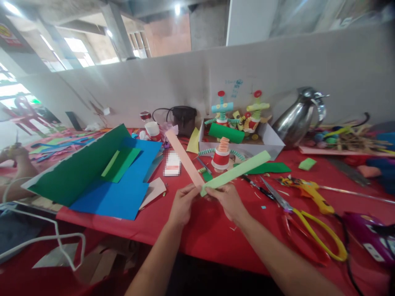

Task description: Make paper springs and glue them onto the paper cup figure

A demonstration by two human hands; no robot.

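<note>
Two paper strips cross at their near ends in a V above the red-covered table. My left hand (182,202) is closed, pinching the end of the salmon-pink paper strip (184,158), which slants up to the left. Pinched in my right hand (227,200) is the light green paper strip (240,169), slanting up to the right. At the point of the V the green end overlaps the pink one; whether they are glued is not visible. Just beyond stands a red and white paper cup (221,159) with a folded orange paper spring on top and green folded paper arms.
Right of my hands lie large scissors (304,230) and a yellow glue gun (311,193). A white box (271,144) holds paper figures, beside a metal jug (296,117). Blue card (111,201) and an upright green board (83,172) stand left. Another person's hand (18,158) is far left.
</note>
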